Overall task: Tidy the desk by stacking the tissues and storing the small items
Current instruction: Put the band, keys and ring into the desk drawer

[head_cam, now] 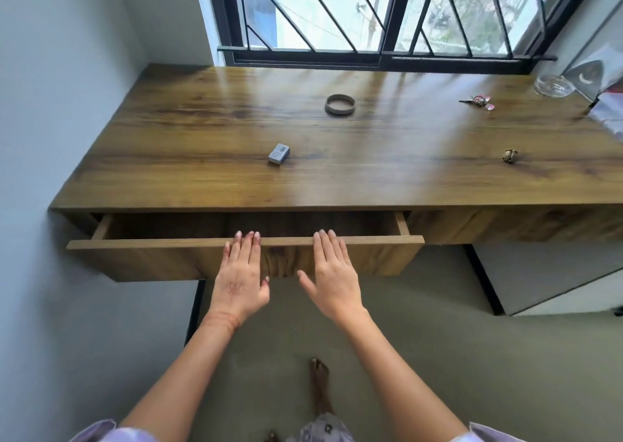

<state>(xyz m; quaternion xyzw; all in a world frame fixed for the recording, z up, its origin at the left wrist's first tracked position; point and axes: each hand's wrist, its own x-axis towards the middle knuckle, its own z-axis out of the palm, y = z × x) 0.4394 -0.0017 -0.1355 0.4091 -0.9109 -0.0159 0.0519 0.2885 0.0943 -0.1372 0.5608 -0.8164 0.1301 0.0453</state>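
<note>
Drawer (242, 243): pulled partly out beneath wooden surface (371, 178). Left hand (240, 273) and right hand (332, 271): flat against drawer front, fingers extended over its top edge, grip open, holding nothing. On surface, well apart: small grey box (278, 153), ring band (339, 104), keys (477, 100), small clip (510, 155), glass dish (553, 85).

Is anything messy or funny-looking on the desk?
Nothing is spilled or broken. The drawer hangs open with both hands flat on its front edge. Small things lie scattered across the desktop: a little box, a ring band, keys.
</note>
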